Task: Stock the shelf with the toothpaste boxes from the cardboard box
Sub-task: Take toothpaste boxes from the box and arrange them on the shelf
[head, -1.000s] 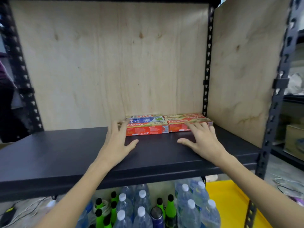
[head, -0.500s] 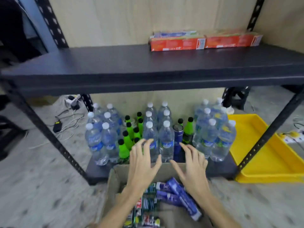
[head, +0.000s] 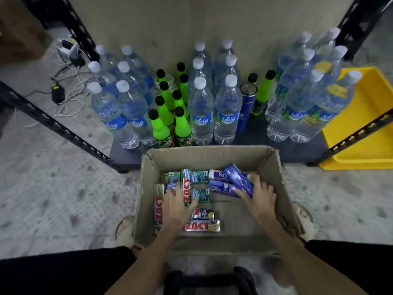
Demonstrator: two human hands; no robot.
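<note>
green bottles (head: 161, 126), yellow tray (head: 370, 116), blue toothpaste boxes (head: 239, 182).

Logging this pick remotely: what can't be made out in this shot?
- Left hand: whether it grips a ZACT box; its own fingers hide it.
- Right hand: grip on the blue box unclear.
- Cardboard box near wall: forearms cover it.

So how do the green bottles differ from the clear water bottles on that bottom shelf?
The green bottles are opaque bright green with black caps; the clear water bottles are see-through with white caps and blue labels. The green ones are shorter and slimmer, with their caps sitting lower than the water bottles' caps. Both kinds stand upright behind the cardboard box.
</note>
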